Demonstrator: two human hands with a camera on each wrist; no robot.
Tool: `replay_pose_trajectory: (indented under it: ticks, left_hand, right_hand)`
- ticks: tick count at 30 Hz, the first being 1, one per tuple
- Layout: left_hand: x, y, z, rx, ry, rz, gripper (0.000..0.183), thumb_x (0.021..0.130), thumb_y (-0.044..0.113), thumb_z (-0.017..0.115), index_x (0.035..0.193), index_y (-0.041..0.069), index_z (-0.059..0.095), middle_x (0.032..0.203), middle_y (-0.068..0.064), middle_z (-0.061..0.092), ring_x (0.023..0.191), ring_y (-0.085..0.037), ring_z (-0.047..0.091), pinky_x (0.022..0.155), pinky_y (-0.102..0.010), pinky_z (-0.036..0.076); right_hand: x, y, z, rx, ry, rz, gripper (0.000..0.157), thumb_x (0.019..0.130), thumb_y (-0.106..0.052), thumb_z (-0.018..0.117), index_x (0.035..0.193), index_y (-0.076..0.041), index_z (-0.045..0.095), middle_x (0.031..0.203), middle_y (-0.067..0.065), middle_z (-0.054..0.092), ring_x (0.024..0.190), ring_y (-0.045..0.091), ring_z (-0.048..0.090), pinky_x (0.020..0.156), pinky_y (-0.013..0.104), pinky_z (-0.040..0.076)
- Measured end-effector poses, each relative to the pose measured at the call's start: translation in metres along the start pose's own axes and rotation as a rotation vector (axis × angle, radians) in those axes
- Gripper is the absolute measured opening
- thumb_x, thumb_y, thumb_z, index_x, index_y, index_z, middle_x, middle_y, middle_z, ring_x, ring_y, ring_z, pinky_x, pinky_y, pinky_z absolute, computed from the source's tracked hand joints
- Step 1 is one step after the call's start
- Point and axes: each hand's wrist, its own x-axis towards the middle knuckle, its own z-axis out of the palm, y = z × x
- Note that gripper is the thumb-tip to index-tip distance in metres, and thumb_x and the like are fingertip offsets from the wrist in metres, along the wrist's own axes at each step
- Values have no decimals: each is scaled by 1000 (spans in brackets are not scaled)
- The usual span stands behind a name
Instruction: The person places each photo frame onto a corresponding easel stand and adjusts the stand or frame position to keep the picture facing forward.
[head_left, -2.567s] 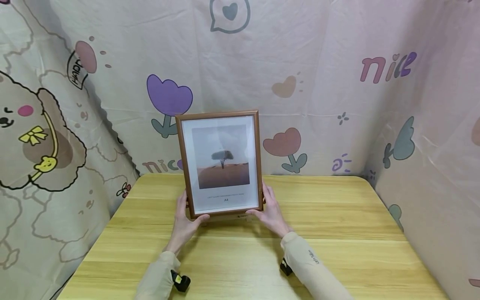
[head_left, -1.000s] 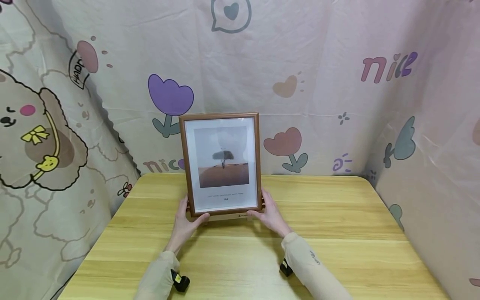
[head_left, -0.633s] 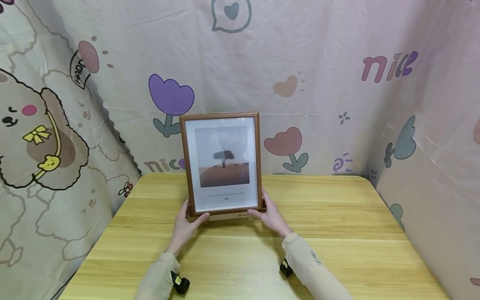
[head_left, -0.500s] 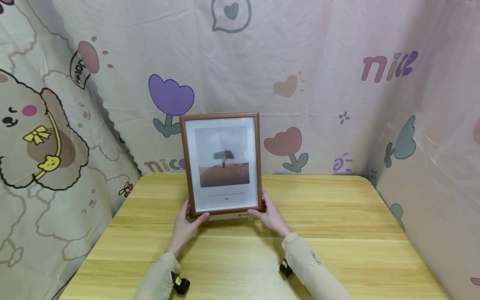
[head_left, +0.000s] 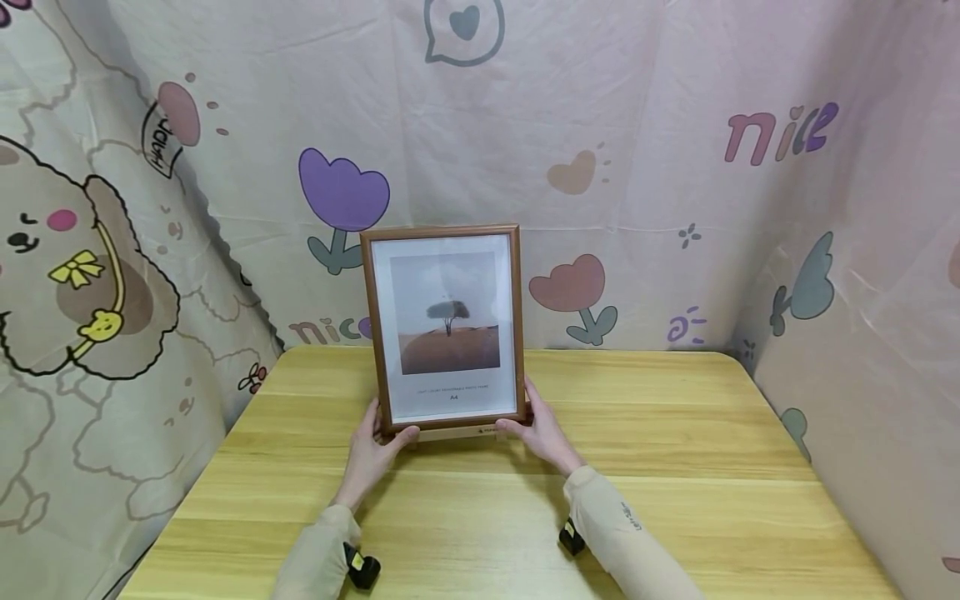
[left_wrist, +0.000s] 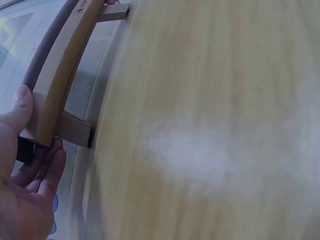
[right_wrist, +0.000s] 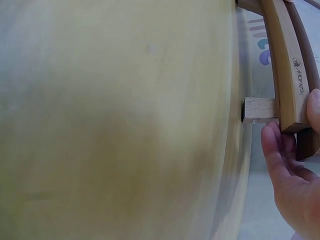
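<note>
Printed cloth (head_left: 465,150), top of view | wooden table (head_left: 465,525), bottom | centre: left hand (head_left: 367,457) and right hand (head_left: 546,429) pinch picture frame (head_left: 448,325) by lower corners, wooden bar (head_left: 453,434) beneath

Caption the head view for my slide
Left grip and right grip hold a brown picture frame at its lower corners near a table.

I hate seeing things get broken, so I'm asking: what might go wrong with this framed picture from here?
The framed picture rises well above the left hand and right hand, which grip only its lower corners, so it might tip if either slips.

The right hand's fingers lie close to a foot of the wooden base, so they might get pinched if it shifts.
</note>
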Motion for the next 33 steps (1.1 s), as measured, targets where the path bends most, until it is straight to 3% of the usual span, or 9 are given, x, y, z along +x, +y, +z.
replay_pose_trajectory:
  ticks: [12, 15, 20, 24, 28, 33]
  left_hand:
    - [0, 0, 4, 16, 54, 41, 101, 87, 25, 80, 161, 5, 15, 137, -32, 59, 124, -41, 61, 106, -51, 49]
    - [0, 0, 4, 10, 63, 53, 102, 86, 25, 81, 163, 13, 16, 136, -30, 60, 125, -40, 61, 106, -51, 49]
    - [1, -1, 6, 14, 73, 73, 99, 86, 25, 81, 163, 16, 19, 134, -29, 63, 122, -39, 63, 104, -50, 50]
    - [0, -1, 7, 15, 77, 80, 98, 87, 24, 81, 162, 16, 19, 130, -26, 66, 118, -35, 66, 100, -37, 54]
    - [0, -1, 6, 20, 82, 88, 98, 86, 25, 81, 162, 18, 21, 127, -23, 68, 115, -32, 67, 94, -23, 53]
    - [0, 0, 5, 22, 71, 83, 99, 86, 26, 81, 163, 22, 20, 129, -22, 67, 117, -31, 66, 98, -31, 54]
  right_hand:
    - [0, 0, 1, -26, 11, 15, 102, 87, -21, 79, 163, -8, 11, 102, 17, 71, 86, 18, 68, 87, 39, 57]
    - [-1, 0, 1, -25, 11, 12, 102, 87, -21, 78, 163, -10, 11, 104, 19, 71, 88, 21, 68, 88, 41, 58]
    - [-3, 1, 0, -52, 11, 16, 103, 87, -25, 78, 163, -11, 9, 118, 24, 67, 98, 26, 68, 98, 49, 54]
    - [-3, 3, 1, -50, 11, 1, 105, 88, -26, 78, 163, -13, 7, 119, 25, 67, 99, 28, 69, 100, 50, 53]
    - [-3, 6, 2, -85, 29, -68, 107, 88, -25, 78, 164, -16, 3, 121, 29, 66, 98, 28, 70, 100, 52, 52]
    - [-4, 6, 2, -87, 34, -88, 109, 89, -24, 77, 164, -24, -1, 124, 32, 66, 97, 27, 71, 99, 53, 53]
